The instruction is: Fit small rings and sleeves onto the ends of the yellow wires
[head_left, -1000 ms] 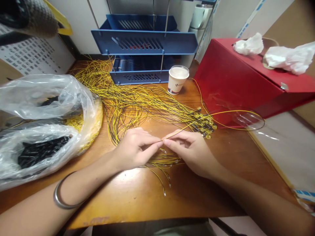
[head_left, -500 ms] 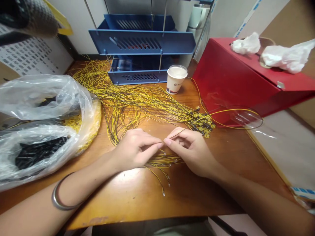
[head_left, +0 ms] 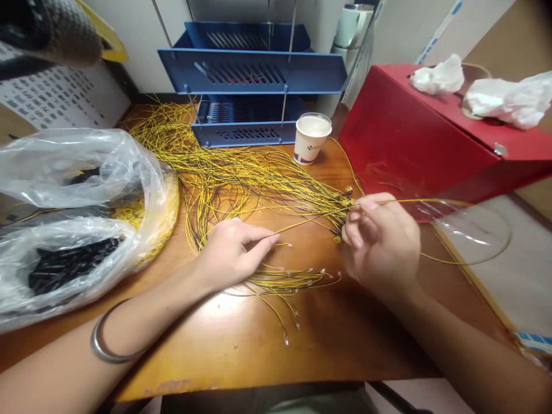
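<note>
A person at a wooden table (head_left: pixel 241 351) stretches a single yellow wire (head_left: pixel 308 221) between two bare hands. The left hand (head_left: pixel 235 250), a metal bangle (head_left: pixel 101 348) on its wrist, pinches one end of the wire between thumb and forefinger just above the tabletop. The right hand (head_left: pixel 382 238), slightly blurred and raised to the right, is closed around the same wire farther along. From there the wire runs on in a wide loop toward the red box (head_left: pixel 414 138) at right.

A tangled heap of yellow wires (head_left: pixel 241 178) sprawls across the far middle of the table, and a small bunch of wires (head_left: pixel 293 282) lies near, between the two hands. Clear plastic bags (head_left: pixel 77 218) holding black and yellow parts sit at left. A paper cup (head_left: pixel 311 138) stands at the far side, just beside a blue tray rack (head_left: pixel 254 72). Crumpled white tissue (head_left: pixel 437 77) rests on top of the red box.
</note>
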Tool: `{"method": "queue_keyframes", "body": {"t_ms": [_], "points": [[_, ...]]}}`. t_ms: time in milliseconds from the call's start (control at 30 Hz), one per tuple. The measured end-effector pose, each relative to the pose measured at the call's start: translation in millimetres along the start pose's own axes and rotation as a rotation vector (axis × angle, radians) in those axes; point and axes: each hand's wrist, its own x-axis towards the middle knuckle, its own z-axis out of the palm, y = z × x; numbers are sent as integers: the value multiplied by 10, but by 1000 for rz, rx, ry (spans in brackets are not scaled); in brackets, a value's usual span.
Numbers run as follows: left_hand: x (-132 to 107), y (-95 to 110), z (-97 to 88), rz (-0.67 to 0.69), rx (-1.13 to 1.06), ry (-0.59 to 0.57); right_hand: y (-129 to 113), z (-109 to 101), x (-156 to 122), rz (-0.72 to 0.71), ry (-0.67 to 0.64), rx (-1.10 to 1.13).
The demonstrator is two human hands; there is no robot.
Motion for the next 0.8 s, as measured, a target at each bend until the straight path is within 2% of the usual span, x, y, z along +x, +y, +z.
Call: {"method": "queue_keyframes", "body": {"t_ms": [100,333,533,633,800], "points": [[5,2,0,26,-2,1,35,6,-9,59,-63,-27],[17,15,-10,138,-3,8,50,45,-96,128,-332,-206],[14,3,-18,217,-11,-63,16,115,-150,149,-533,-399],[11,5,-9,212,4,-60,26,127,-151,85,-520,-470],[5,20,2,176,-3,-48,2,122,-111,65,-280,-458]]}}
